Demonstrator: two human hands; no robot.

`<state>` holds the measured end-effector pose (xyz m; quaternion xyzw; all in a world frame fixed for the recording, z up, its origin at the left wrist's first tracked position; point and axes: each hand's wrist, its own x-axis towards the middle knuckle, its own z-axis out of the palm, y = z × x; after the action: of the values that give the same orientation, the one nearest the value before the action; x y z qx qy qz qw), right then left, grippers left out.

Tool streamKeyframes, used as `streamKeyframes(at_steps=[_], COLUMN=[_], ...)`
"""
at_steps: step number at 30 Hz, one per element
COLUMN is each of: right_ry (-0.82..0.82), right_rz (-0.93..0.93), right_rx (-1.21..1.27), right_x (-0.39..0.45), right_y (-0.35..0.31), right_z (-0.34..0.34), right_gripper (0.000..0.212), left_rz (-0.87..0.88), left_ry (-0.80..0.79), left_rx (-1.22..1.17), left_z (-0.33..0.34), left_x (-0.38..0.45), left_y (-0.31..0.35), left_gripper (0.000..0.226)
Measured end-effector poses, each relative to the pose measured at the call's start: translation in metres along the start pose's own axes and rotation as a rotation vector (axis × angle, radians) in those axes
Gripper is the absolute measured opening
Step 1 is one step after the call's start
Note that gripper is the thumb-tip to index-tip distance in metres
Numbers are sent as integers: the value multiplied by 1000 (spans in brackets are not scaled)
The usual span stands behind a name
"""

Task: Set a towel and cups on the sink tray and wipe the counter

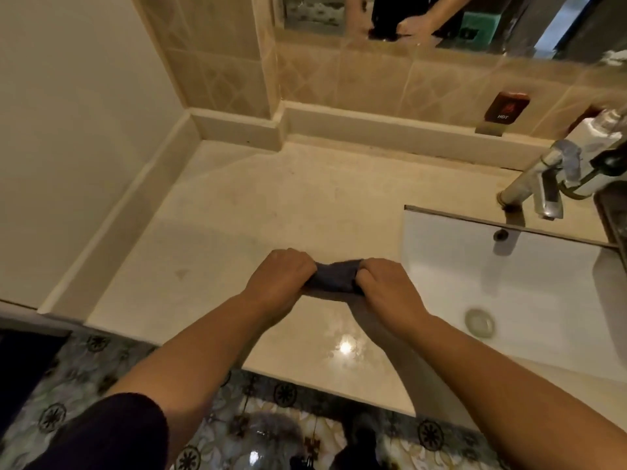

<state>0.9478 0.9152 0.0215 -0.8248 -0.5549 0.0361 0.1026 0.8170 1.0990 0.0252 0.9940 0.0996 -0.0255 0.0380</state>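
A small dark blue-grey cloth [335,279] is bunched between both my hands, low over the beige stone counter [258,212] just left of the sink. My left hand [278,281] grips its left end with the fingers curled shut. Gripping the right end the same way is my right hand [385,289]. Most of the cloth is hidden inside my fists. At the far right edge a dark tray [613,218] shows only in part. No cups are in view.
A white sink basin [529,286] with a drain [479,323] lies to the right, and a chrome tap [539,179] stands behind it. A raised stone kerb runs along the wall at the back and left. A mirror hangs above. Patterned floor tiles lie below the counter's front edge.
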Motion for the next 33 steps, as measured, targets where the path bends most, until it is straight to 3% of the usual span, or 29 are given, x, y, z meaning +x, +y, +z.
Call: streamKeyframes(at_steps=[4,10,14,18,21,27,33], right_ry=[-49,-19,-30,-189,-268,-322,-335], right_rz=[14,31,57,33,-7,-33,59], right_rx=[92,118,105,46,-46,-74,45], right_x=[-31,-49,-45,-33,-31,-30,-17], right_y=[-9,-8,-12,-17,-12,-9,-16], right_z=[40,38,39,48,56,54,25], right_gripper=[7,26,57,77,79,81,73], left_rz=[65,98,80,36,9,-5,-124], left_ry=[7,-2,16,-121,-207,-210,-269], left_rx=[-74,-107,-122,-41,12,21,-99], left_z=[41,47,46,53,65,69,39], left_x=[-26,-48,-47,-32,-33,-36,-32], left_y=[2,-7,6,13,8,9,13], left_gripper=[27,40,62,74,77,79,80])
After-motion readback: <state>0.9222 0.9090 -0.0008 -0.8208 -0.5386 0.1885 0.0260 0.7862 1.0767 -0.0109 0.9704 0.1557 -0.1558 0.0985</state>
